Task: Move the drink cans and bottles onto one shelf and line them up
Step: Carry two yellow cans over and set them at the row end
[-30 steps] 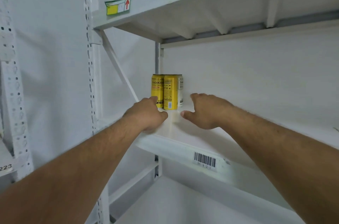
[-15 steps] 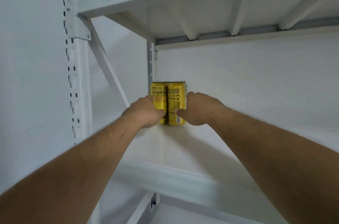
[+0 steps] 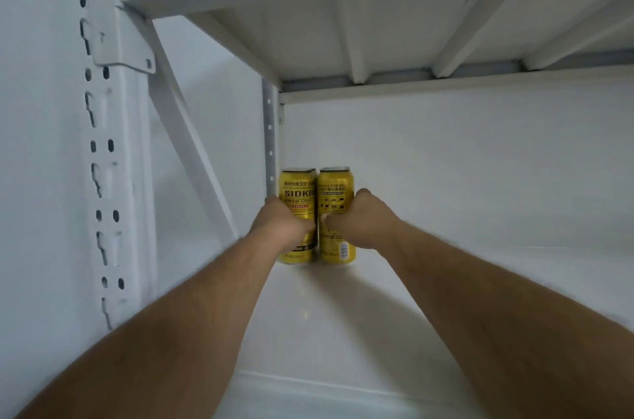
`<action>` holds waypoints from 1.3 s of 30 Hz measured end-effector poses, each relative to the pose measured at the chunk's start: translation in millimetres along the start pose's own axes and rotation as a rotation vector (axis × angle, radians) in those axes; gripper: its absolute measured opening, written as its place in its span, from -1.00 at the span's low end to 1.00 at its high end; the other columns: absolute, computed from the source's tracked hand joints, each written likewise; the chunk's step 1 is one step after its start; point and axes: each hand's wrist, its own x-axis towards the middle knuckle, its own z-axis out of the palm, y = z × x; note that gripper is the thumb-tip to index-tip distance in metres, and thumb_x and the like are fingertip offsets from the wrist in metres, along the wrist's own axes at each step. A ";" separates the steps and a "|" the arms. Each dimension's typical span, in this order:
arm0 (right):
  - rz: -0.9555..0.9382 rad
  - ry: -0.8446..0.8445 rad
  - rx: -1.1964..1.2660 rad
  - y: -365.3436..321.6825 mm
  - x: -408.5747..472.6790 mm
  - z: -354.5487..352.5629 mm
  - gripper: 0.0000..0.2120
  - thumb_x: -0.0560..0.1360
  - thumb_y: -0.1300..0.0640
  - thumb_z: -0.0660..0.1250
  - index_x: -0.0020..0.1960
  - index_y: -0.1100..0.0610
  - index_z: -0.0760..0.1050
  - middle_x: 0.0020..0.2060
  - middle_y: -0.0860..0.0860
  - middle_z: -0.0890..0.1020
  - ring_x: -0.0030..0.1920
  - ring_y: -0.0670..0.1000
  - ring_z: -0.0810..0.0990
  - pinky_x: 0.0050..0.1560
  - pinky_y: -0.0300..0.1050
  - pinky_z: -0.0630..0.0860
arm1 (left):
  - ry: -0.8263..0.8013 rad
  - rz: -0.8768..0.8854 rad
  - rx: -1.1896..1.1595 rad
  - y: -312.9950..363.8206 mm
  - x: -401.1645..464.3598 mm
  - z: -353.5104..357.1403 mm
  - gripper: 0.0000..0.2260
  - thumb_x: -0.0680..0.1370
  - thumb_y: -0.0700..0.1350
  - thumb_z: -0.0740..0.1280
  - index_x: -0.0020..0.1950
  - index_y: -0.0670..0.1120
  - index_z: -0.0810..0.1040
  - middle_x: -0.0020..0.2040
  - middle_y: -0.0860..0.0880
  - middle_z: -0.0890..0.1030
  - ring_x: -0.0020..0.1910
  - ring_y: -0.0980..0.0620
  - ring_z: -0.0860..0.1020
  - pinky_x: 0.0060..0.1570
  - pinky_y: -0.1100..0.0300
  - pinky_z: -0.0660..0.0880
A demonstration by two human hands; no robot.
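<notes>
1. Your left hand [image 3: 281,229] gripped the left can [image 3: 297,192]; your right hand [image 3: 360,223] gripped the right can [image 3: 335,188].
2. Both cans stood upright, touching, in the shelf's [image 3: 343,315] back-left corner, against the rear post [image 3: 270,137].
3. To their right, bare shelf ran along the back edge.

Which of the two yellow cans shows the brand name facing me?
The left can, held by the left hand, shows SIDKR lettering; the right can shows small print and a barcode.
</notes>
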 end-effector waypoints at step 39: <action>0.020 0.186 0.352 8.3 -28.3 -62.0 -0.69 0.42 0.02 0.56 0.11 0.09 0.62 -0.08 -0.03 0.68 -0.13 -0.09 0.64 -0.28 -0.20 0.47 | -0.234 0.116 -0.366 9.2 -9.0 -3.1 -0.65 0.32 -0.13 0.66 0.04 0.04 0.65 -0.01 0.02 0.75 -0.01 -0.04 0.72 0.17 -0.13 0.62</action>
